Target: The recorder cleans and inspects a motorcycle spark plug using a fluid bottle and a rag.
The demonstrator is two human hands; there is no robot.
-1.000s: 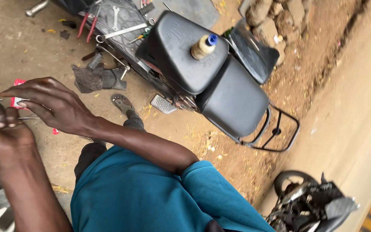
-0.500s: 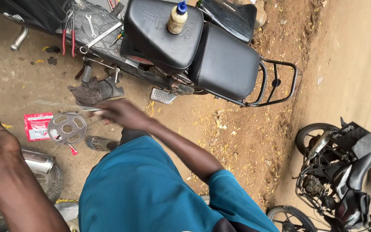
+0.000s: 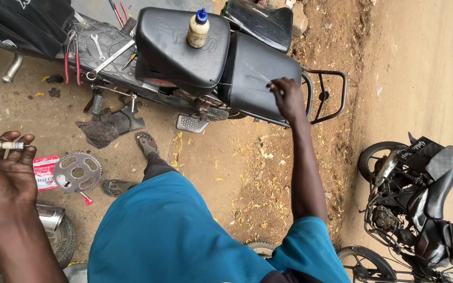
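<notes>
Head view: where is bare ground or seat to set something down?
Free: the dirt between the footrest and the right hand; the rear seat by that hand. Crowded: around the sprocket, the red packet, the rag, and the front seat under the bottle.

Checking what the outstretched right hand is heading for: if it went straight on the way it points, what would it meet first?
Most likely the black rear seat of the motorcycle: the right hand already hovers at it, fingers toward it; depth makes contact unclear.
</notes>
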